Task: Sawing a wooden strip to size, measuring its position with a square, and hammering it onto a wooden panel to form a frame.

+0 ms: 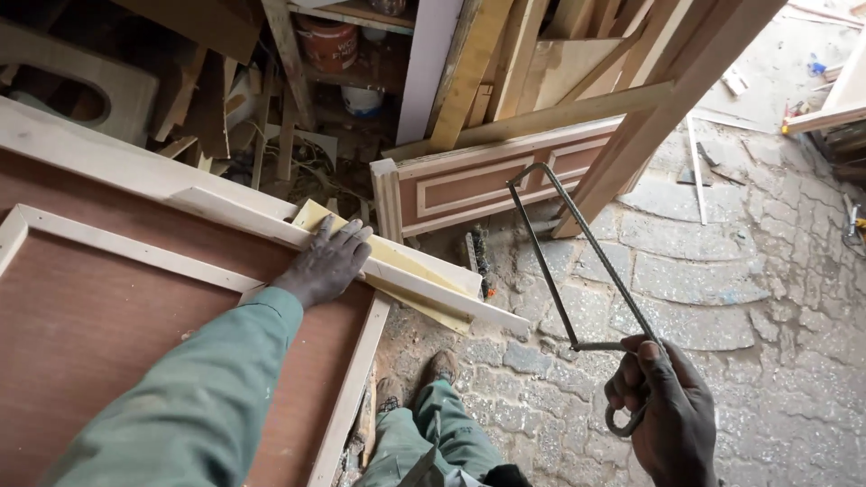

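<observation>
Nearest the camera, the right hand (pixel 663 410) is clenching the looped handle of a metal frame saw (pixel 577 261), holding it out over the cobbled floor (pixel 722 271), well apart from any wood, its frame pointing away from the person. A green sleeve (pixel 198 397) is reaching forward on the left, and the left hand (pixel 329 263) is pressing flat, fingers spread and gripping nothing, on a pale wooden strip (pixel 406 281) that is lying across the corner of a brown panel with a light wood frame (pixel 108 307). A yellowish strip (pixel 397 257) is lying just under and beside the pale one, and both are jutting past the panel's edge over the floor. Below, the person's shoes (pixel 424 379) are standing on the cobbles near the overhanging ends. Farther off, a small framed panel (pixel 487 185) is leaning among planks and offcuts (pixel 478 72), with a paint tub (pixel 327 41) on a shelf behind. Likely risks: the unsupported end could dip or splinter under a cut, since only palm pressure is holding the strip; the fingers are lying close to where a blade might run; loose scraps could trip the feet.
</observation>
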